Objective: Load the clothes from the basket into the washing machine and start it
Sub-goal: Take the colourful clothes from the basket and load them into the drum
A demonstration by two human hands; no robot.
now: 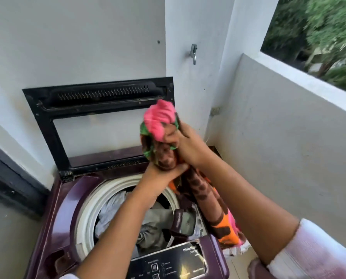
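A purple top-loading washing machine (67,200) stands below me with its black-framed lid (47,125) raised against the wall. Its white-rimmed drum (91,214) holds grey and white clothes (154,220). Both hands grip one long garment (160,121) patterned in pink, green, brown and orange, held above the drum's right side. My right hand (182,143) clutches its bunched top. My left hand (164,174) grasps it just below. The garment's tail (224,222) hangs down past the machine's right edge. No basket is in view.
The black control panel (168,262) lies at the machine's front edge. A metal tap (193,53) juts from the white wall above. A low balcony wall (288,121) closes the right side, with trees beyond. A dark door frame (5,178) stands at left.
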